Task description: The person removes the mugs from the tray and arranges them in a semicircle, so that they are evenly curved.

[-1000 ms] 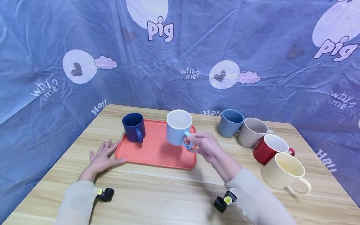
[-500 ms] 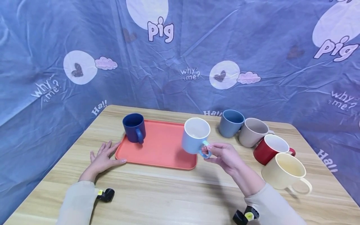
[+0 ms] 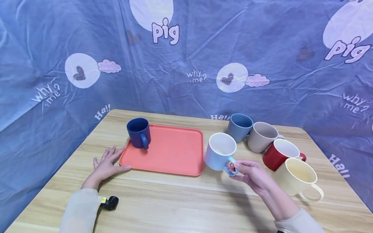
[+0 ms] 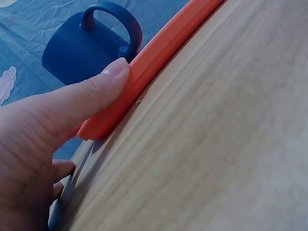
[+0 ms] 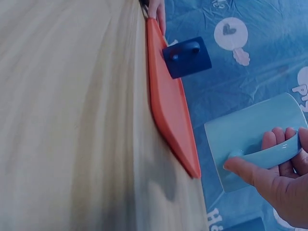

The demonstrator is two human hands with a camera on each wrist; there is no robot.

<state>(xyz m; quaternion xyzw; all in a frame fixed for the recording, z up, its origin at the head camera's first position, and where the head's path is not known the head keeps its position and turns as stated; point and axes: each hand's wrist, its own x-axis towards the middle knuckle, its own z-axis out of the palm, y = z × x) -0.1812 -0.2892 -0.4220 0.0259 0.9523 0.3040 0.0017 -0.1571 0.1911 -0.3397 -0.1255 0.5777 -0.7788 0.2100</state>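
My right hand [image 3: 253, 176] grips the handle of a light blue mug [image 3: 218, 157] with a white inside. The mug hangs upright above the table, just right of the coral tray [image 3: 175, 152]. In the right wrist view the fingers pass through the light blue handle [image 5: 269, 156], the thumb lying along it. At the tray's front left corner rests my left hand [image 3: 106, 166], fingers spread; in the left wrist view its thumb [image 4: 103, 86] lies against the tray's rim [image 4: 144, 72]. A dark blue mug [image 3: 137, 132] stands on the tray's left end, handle toward the front.
Along the right side of the wooden table [image 3: 163, 207] stand a grey-blue mug [image 3: 237, 129], a grey mug [image 3: 257, 139], a red mug [image 3: 275, 155] and a cream mug [image 3: 291, 179], close together. A blue printed cloth [image 3: 186, 48] hangs behind the table.
My right hand has carried the light blue mug from above the tray toward the right and front, past the tray's right edge. The left hand has stayed at the tray's corner.
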